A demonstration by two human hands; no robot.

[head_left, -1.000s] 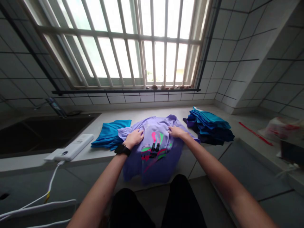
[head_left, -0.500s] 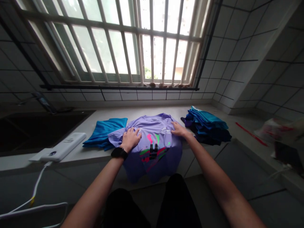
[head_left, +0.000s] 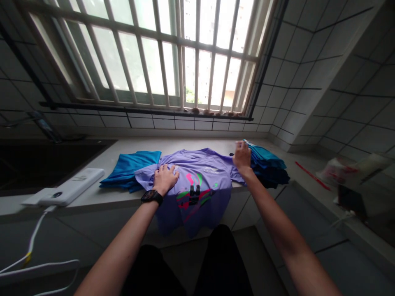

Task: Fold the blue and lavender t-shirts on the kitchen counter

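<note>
Since a half-second ago, the person's right hand (head_left: 242,156) has moved off the chest of the purple T-shirt (head_left: 208,189) and out past its right shoulder, beside the stack of folded clothes (head_left: 270,166). Its fingers are curled; I cannot tell whether they grip anything. The left hand (head_left: 166,179), fingers spread, rests on the shirt without clutching it. The shirt lies print-up on the white counter (head_left: 216,144), its lower part hanging over the front edge, near a folded blue cloth (head_left: 131,167).
</note>
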